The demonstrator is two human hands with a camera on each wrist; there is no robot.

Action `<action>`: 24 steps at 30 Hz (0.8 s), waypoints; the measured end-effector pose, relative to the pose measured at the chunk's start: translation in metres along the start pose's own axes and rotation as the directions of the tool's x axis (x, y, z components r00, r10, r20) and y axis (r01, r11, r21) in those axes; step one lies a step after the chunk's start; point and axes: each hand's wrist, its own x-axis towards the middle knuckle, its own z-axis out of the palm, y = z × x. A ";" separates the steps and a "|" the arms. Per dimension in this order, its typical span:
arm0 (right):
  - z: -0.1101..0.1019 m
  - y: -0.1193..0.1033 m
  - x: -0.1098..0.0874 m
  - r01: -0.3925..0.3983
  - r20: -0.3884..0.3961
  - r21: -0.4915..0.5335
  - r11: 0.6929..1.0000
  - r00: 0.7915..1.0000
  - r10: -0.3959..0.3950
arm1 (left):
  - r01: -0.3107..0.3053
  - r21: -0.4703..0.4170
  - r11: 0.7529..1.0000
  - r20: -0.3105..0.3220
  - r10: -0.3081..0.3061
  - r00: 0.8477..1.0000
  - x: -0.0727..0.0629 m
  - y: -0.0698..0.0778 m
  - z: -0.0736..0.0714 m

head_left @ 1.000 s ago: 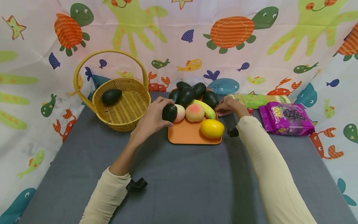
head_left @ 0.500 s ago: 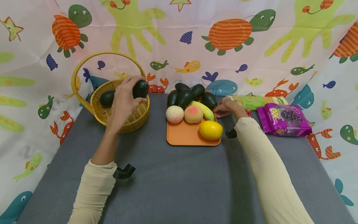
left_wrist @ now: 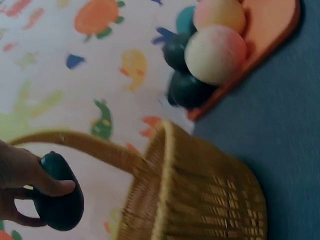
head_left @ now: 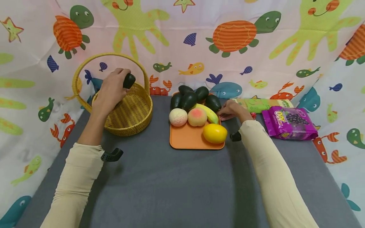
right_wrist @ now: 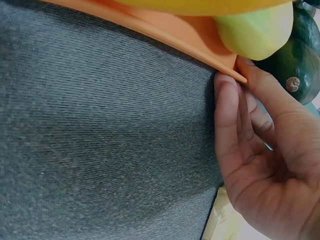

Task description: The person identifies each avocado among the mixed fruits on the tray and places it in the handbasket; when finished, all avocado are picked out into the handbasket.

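Avocado (head_left: 129, 81) is gripped between the thumb and fingers of the left hand (head_left: 111, 88), held up over the yellow woven basket (head_left: 137, 109). Left wrist view shows a gap between the fruit and the basket's rim. It's near the arched handle (left_wrist: 95, 148), but I can't tell how much room there is between those 2.

Right hand (head_left: 229, 109) is pinching the orange tray (head_left: 185, 137) at its right edge, thumb on the rim and fingers at the outer side, just beside the banana (head_left: 211, 114). So both hands are busy.

Room-wise, there's a strip of surface (head_left: 171, 183) between basket and tray, and a big stretch of it from the tray's front edge back toward the person, between the 2 forearms. Back edge is tighter, the fruit pile sits close to the printed cloth (head_left: 168, 22).

Pose: left arm angles forward and inward with the hand raised, right arm slants in from the other side with the hand low at tray level.

Also on the tray: 5 more avocados (head_left: 188, 100) heaped at the back, 2 peaches (head_left: 197, 117) and a yellow mango (head_left: 215, 133) near the front right corner. Farther right, a purple packet (head_left: 291, 123).
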 end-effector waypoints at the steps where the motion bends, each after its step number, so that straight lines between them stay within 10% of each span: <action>1: -0.001 0.000 -0.001 -0.006 0.000 0.000 1.000 1.000 0.006 | -0.008 0.027 1.000 0.034 0.007 0.999 0.005 -0.004 0.003; 9: -0.007 -0.002 -0.003 0.003 -0.005 -0.038 0.999 1.000 -0.003 | -0.127 0.124 0.984 0.244 0.094 0.965 0.039 -0.037 0.041; 24: -0.001 0.004 0.003 -0.008 -0.041 -0.048 0.999 0.999 0.006 | -0.104 0.174 0.979 0.267 0.055 0.962 0.047 -0.065 0.089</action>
